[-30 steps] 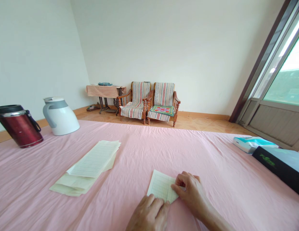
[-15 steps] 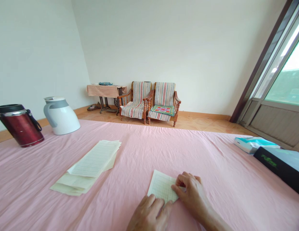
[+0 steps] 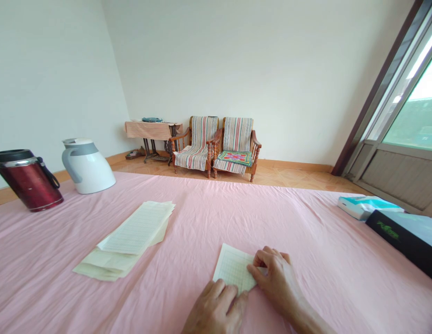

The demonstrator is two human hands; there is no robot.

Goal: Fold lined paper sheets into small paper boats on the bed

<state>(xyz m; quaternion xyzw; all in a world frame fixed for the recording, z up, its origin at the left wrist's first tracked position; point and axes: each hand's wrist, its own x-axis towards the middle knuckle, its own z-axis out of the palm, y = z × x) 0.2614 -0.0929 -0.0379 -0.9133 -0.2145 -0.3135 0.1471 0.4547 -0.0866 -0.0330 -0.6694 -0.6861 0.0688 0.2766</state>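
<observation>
Pink cloth [image 3: 202, 204] lay under a small squared paper [image 3: 233, 265] near the person. The left hand [image 3: 217, 306] pressed its near edge, fingers together; the right hand [image 3: 278, 278] pinched its right edge. It looked light and easy to tear, best held by the edges.

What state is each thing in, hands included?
Paper sheet, lying on the pink cloth.
Left hand, touching the sheet's near edge.
Right hand, touching the sheet's right side.
Paper pile, loosely stacked, edges uneven.
Pink cloth, spread out, wrinkled.
Red flask, standing.
White jug, standing.
Black box, lying flat.
Chairs, draped with striped covers.
</observation>
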